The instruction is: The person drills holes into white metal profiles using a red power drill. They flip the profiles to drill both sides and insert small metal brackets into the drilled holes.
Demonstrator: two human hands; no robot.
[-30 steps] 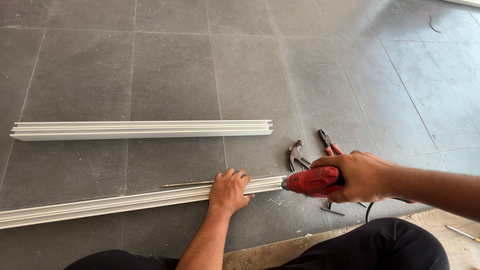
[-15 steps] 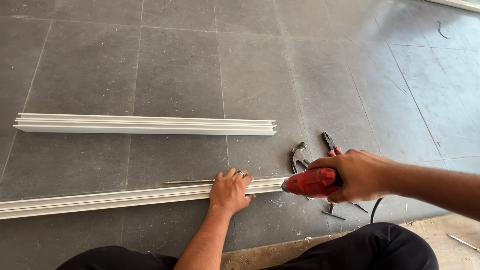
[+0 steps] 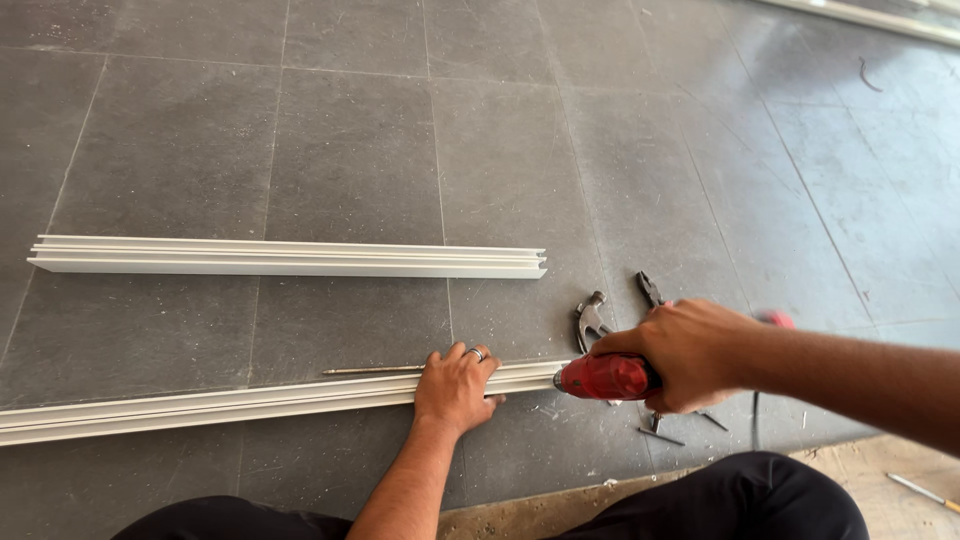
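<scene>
Closest to the person, the left hand point(image 3: 455, 388) lies flat, palm down and fingers spread, on the near white rail point(image 3: 250, 402), pinning it to the grey tiled floor point(image 3: 350, 130) rather than gripping it. Just to its right, the right hand point(image 3: 690, 355) is wrapped tightly around a red drill point(image 3: 608, 377), whose nose meets the end of that rail.

The risk I see is the rail sliding or twisting under the drill's push, since only a flat palm holds it; the bit could then skid off toward those spread fingers, which sit near the drilling end. Small screws point(image 3: 660, 433) lie loose under the drill.

A thin metal rod point(image 3: 372, 370) rests just behind the rail. Beyond the right hand lie pliers point(image 3: 590, 320). Farther out, well apart, a second white rail point(image 3: 290, 257) lies parallel.
</scene>
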